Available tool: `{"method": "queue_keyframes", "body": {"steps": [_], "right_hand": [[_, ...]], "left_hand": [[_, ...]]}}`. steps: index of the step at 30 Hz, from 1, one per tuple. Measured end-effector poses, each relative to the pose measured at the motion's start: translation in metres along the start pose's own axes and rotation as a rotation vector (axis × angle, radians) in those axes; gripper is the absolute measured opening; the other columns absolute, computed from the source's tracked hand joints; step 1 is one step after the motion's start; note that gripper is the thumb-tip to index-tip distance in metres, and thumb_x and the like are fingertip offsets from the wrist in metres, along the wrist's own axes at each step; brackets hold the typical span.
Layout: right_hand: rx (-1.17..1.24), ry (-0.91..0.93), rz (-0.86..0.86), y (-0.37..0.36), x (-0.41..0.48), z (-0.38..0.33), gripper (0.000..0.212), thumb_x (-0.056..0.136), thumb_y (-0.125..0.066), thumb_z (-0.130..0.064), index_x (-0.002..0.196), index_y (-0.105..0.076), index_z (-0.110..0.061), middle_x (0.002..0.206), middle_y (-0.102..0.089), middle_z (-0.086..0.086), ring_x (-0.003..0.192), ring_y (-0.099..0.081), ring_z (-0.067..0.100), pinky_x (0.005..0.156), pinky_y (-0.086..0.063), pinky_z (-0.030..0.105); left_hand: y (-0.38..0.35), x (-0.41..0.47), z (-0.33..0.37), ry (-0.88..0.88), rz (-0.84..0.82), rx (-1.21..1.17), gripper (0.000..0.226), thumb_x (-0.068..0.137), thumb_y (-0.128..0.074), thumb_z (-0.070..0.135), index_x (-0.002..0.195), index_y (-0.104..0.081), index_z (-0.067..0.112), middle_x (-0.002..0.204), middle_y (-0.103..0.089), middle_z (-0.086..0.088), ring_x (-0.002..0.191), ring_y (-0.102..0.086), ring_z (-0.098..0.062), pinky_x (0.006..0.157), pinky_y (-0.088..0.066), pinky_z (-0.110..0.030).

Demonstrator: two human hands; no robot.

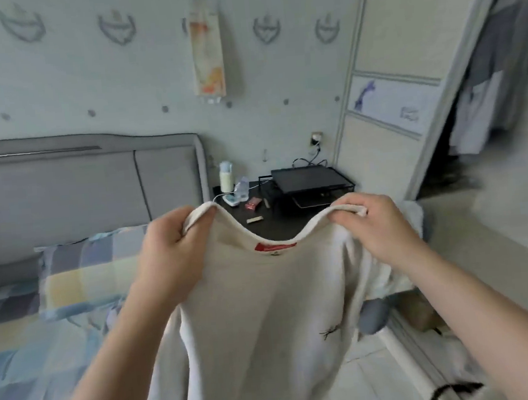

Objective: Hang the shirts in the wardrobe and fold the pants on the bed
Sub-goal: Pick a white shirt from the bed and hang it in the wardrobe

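Closest in, the left hand (171, 249) and the right hand (376, 225) each grip the neckline of a cream shirt (266, 311), fingers curled over the collar edge and pulling it wide. The shirt is held up in the air in front of the person. Its body hangs down between the forearms, and a red label (274, 246) shows inside the back of the neck. A small dark mark sits on the fabric low on the right.

To the left lies the bed (20, 348) with checked bedding, a matching pillow (87, 272) against the grey headboard (64, 191).

Past the collar is a dark bedside surface (282, 227), partly hidden by the raised shirt. On it stand a pale bottle (226, 177), a clear plastic bottle (243, 187), a small red packet (253, 204), a short tan object (255, 219) and a black metal rack (309, 180). I cannot tell what the rack holds under its top.

On the right the wardrobe (384, 93) has its sliding door drawn aside. In the opening hang grey and white clothes (496, 61), blurred. On the far wall hangs a long narrow scroll (207, 51).
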State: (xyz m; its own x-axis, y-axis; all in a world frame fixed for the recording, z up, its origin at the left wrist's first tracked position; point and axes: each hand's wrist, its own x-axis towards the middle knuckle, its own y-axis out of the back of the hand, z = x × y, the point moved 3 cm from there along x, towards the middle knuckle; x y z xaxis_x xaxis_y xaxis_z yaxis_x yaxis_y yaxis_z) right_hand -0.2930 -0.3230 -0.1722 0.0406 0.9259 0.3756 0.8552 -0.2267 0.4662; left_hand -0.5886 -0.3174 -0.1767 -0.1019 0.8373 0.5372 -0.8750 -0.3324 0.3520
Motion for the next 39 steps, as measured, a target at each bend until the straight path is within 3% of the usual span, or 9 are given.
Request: {"method": "queue_keyframes", "body": {"steps": [2,6,9,14,20,24,32,36,39], "right_hand": [[-0.035,0.002,0.102,0.044,0.0,0.004,0.022,0.089,-0.07,-0.016,0.077,-0.075,-0.033,0.077,-0.072,-0.015,0.072,-0.063,-0.002,0.064,-0.043,0.011],[-0.066,-0.001,0.301,0.137,0.001,0.017,0.019,0.089,-0.071,-0.013,0.078,-0.075,-0.028,0.077,-0.071,-0.003,0.071,-0.06,0.004,0.066,-0.043,0.017],[-0.104,0.019,0.436,0.211,0.012,0.024,0.018,0.091,-0.07,-0.012,0.079,-0.074,-0.026,0.07,-0.069,-0.008,0.064,-0.057,-0.001,0.06,-0.041,0.012],[-0.229,0.117,0.567,0.329,0.05,0.036,0.021,0.091,-0.069,-0.013,0.077,-0.071,-0.028,0.073,-0.069,-0.007,0.067,-0.057,0.002,0.063,-0.042,0.016],[-0.433,0.198,0.669,0.478,0.112,0.038,0.029,0.092,-0.068,-0.015,0.068,-0.061,-0.031,0.059,-0.058,-0.024,0.059,-0.051,-0.004,0.057,-0.035,0.012],[-0.591,0.208,0.714,0.556,0.153,0.032,0.035,0.093,-0.066,-0.017,0.062,-0.056,-0.029,0.056,-0.056,-0.023,0.058,-0.05,-0.003,0.056,-0.034,0.013],[-0.957,0.162,0.793,0.662,0.238,0.032,0.028,0.093,-0.065,-0.024,0.069,-0.062,-0.011,0.062,-0.056,0.0,0.063,-0.049,0.014,0.053,-0.033,0.017],[-1.114,0.084,0.888,0.708,0.273,0.036,0.029,0.094,-0.064,-0.029,0.075,-0.064,-0.006,0.068,-0.061,0.008,0.069,-0.054,0.024,0.06,-0.035,0.035],[-1.147,-0.014,0.994,0.741,0.295,0.034,0.028,0.093,-0.064,-0.028,0.07,-0.06,-0.013,0.066,-0.058,0.003,0.069,-0.053,0.022,0.055,-0.035,0.027]], "left_hand": [[-0.041,0.014,0.02,-0.027,-0.077,-0.083,0.05,0.1,-0.056,0.041,0.073,-0.048,0.001,0.061,-0.033,0.008,0.052,-0.028,-0.004,0.044,-0.026,-0.02],[-0.125,0.041,0.065,-0.045,-0.222,-0.255,0.047,0.092,-0.053,0.047,0.07,-0.037,0.009,0.062,-0.028,0.007,0.055,-0.026,-0.009,0.043,-0.024,-0.02],[-0.192,0.066,0.113,-0.087,-0.298,-0.316,0.044,0.089,-0.053,0.049,0.068,-0.031,0.016,0.058,-0.026,0.011,0.051,-0.025,-0.008,0.042,-0.024,-0.019],[-0.304,0.121,0.204,-0.23,-0.326,-0.387,0.048,0.097,-0.057,0.039,0.064,-0.028,0.02,0.051,-0.026,0.013,0.042,-0.024,-0.007,0.035,-0.022,-0.014],[-0.434,0.208,0.339,-0.386,-0.301,-0.392,0.047,0.096,-0.058,0.044,0.064,-0.031,0.022,0.051,-0.027,0.012,0.046,-0.025,-0.007,0.046,-0.024,-0.027],[-0.5,0.257,0.411,-0.432,-0.274,-0.428,0.046,0.096,-0.058,0.044,0.065,-0.036,0.018,0.056,-0.032,0.004,0.056,-0.031,-0.017,0.055,-0.025,-0.032],[-0.613,0.345,0.499,-0.432,-0.386,-0.615,0.047,0.098,-0.058,0.042,0.068,-0.049,0.008,0.061,-0.042,-0.01,0.061,-0.041,-0.023,0.058,-0.035,-0.033],[-0.665,0.384,0.538,-0.513,-0.407,-0.667,0.052,0.098,-0.057,0.044,0.088,-0.065,-0.007,0.077,-0.06,-0.025,0.069,-0.056,-0.037,0.066,-0.048,-0.04],[-0.697,0.412,0.571,-0.609,-0.448,-0.718,0.053,0.098,-0.057,0.043,0.088,-0.064,-0.008,0.074,-0.057,-0.021,0.066,-0.051,-0.027,0.064,-0.042,-0.035]]}}
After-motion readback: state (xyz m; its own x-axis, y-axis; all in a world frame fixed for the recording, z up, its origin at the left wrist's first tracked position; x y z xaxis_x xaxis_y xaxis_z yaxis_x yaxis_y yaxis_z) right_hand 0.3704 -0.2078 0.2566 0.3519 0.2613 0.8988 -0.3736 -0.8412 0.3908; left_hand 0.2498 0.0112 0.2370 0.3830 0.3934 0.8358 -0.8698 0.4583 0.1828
